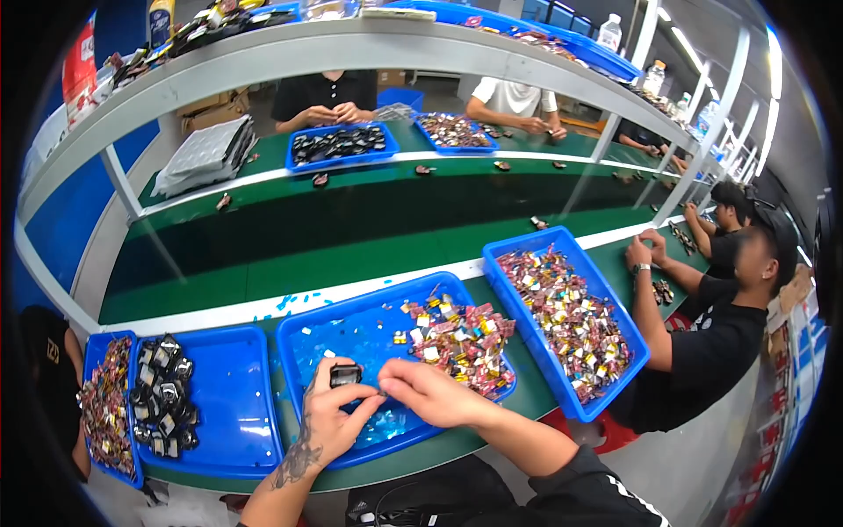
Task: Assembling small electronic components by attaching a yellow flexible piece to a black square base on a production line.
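Note:
My left hand point(331, 411), with a tattooed wrist, holds a small black plastic housing point(345, 375) over the middle blue tray point(285, 360). Its thumb and a finger reach toward my right hand point(430, 393). The fingertips of my right hand are pinched together right beside them; whatever is between them is too small or hidden to make out. To the right in that tray lies a heap of small reddish parts point(461, 342) with yellow and white pieces. Thin blue film bits point(338, 338) are scattered over its left part.
At left, a blue tray point(230, 386) bears a pile of black housings point(164, 395). A narrower tray of small parts point(110, 404) stands beyond it. A full blue tray point(492, 263) sits at right, near a seated co-worker point(724, 325). Behind runs a green conveyor point(351, 237) under a metal shelf frame.

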`<state>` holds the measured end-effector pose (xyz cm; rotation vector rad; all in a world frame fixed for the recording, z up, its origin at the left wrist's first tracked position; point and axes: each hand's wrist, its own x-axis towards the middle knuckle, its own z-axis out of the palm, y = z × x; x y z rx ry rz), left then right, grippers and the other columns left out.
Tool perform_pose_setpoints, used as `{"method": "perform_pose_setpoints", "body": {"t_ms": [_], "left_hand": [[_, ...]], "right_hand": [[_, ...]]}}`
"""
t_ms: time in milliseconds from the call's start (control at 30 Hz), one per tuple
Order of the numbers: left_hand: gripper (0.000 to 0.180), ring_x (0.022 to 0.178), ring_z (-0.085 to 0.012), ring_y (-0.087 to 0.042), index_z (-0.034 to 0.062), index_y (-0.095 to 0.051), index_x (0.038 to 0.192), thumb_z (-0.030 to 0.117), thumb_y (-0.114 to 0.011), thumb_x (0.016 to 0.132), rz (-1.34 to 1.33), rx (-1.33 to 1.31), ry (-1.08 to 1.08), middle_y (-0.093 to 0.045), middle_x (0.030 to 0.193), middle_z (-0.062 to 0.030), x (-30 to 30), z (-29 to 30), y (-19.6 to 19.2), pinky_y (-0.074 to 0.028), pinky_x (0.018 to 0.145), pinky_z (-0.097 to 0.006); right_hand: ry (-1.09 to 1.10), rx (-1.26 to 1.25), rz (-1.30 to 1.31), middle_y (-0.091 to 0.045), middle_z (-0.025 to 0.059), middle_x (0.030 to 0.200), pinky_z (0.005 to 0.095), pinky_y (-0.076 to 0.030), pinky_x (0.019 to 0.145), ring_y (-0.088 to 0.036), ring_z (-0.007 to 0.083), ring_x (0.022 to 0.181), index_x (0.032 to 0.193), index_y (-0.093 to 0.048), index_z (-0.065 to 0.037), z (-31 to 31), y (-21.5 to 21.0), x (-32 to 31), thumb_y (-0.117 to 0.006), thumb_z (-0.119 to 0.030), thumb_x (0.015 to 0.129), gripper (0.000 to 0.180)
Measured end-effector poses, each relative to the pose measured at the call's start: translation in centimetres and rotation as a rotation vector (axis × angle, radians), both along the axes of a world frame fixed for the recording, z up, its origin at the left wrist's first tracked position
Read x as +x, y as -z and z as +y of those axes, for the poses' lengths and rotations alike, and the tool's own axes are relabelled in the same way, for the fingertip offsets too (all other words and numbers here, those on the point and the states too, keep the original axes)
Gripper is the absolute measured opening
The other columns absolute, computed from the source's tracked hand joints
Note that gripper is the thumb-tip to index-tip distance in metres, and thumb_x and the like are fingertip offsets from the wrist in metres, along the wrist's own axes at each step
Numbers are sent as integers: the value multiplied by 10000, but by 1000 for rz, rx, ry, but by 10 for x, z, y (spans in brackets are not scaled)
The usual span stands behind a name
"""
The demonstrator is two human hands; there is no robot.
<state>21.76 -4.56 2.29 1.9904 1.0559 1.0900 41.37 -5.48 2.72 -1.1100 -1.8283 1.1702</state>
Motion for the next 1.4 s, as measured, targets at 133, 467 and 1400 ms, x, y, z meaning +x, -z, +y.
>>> {"method": "perform_pose_setpoints", "body": {"t_ms": [133, 467, 1400], "left_hand": [[133, 951, -261, -596, 62, -735, 819, 61, -791, 698, -12, 89, 12, -562, 1028, -134, 2, 2, 0, -481, 823, -353], [132, 845, -110, -570, 23, -710, 910, 73, -753, 795, -260, -267, -44, -565, 1014, -74, 10, 15, 10, -459, 675, -212], [355, 1066, -170, -618, -65, -546, 1271, -14, -579, 920, -742, -563, 176, -615, 1219, -158, 5, 11, 17, -516, 929, -287]], "right_hand": [[-17, -532, 287, -541, -11, 756, 235, -400, 586, -493, 66, 702, 989, -561, -61, 14, 5, 3, -476, -282, 1012, 238], [368, 4, 69, -609, 126, 1019, 244, -521, 670, -636, 164, 851, 1015, -683, -16, -3, 0, -9, -639, 2, 861, 161], [449, 230, 0, -651, 64, 723, 232, -437, 526, -529, 76, 555, 878, -671, 12, 2, -16, -37, -695, 32, 800, 83]]}}
